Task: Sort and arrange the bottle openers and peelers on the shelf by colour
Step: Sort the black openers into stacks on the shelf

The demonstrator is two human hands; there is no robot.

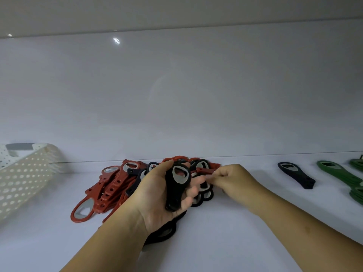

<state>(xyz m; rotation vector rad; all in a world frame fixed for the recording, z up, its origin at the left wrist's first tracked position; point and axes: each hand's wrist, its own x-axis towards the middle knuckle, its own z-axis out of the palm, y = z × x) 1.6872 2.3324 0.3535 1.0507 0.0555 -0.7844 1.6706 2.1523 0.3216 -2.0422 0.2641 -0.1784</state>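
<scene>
This looks like a shop or stockroom shelf (235, 242), a glossy white board with a plain white back panel (176, 95) behind it. The stock is here in bulk. Dozens of identical red bottle openers (110, 185) are heaped with black bottle openers (172, 193). A navy bottle opener (294, 174) lies apart, green bottle openers (337, 171) are stacked at the right, and a white perforated basket (23, 179) sits at the left edge.

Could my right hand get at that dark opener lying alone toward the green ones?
Probably yes: only bare shelf lies between the right hand and the lone dark opener, though its fingers are curled at the pile.
</scene>
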